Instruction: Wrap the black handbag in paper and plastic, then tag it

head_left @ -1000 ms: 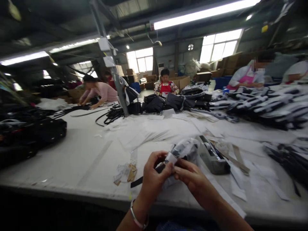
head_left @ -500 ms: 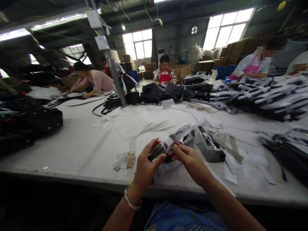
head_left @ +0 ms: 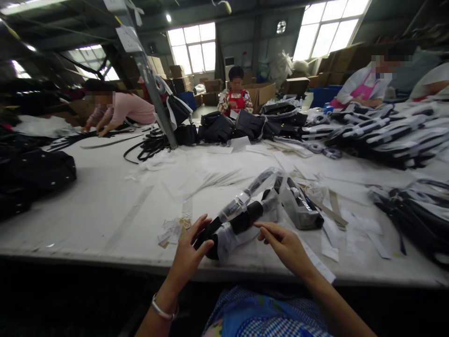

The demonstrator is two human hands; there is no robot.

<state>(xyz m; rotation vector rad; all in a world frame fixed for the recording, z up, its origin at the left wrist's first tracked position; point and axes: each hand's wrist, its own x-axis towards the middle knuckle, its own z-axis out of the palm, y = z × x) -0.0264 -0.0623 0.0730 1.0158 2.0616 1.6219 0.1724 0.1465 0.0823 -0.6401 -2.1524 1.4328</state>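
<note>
tape dispenser (head_left: 298, 203), paper scraps (head_left: 171, 230), black bags (head_left: 224, 127), white table (head_left: 87, 206)

1. Bare white table (head_left: 105, 206) lies open left of the left hand (head_left: 189, 250), broken only by small paper scraps (head_left: 173, 229) just beside it.
2. A grey tape dispenser (head_left: 298, 206) stands just beyond the right hand (head_left: 284, 241), blocking the way forward.
3. Loose paper strips (head_left: 336, 220) litter the surface to the right, with a heap of black straps (head_left: 414, 220) behind them.
4. Black bags (head_left: 31, 175) crowd the far left edge.
5. The wrapped black strap (head_left: 238, 220) fills the gap between both hands.
</note>
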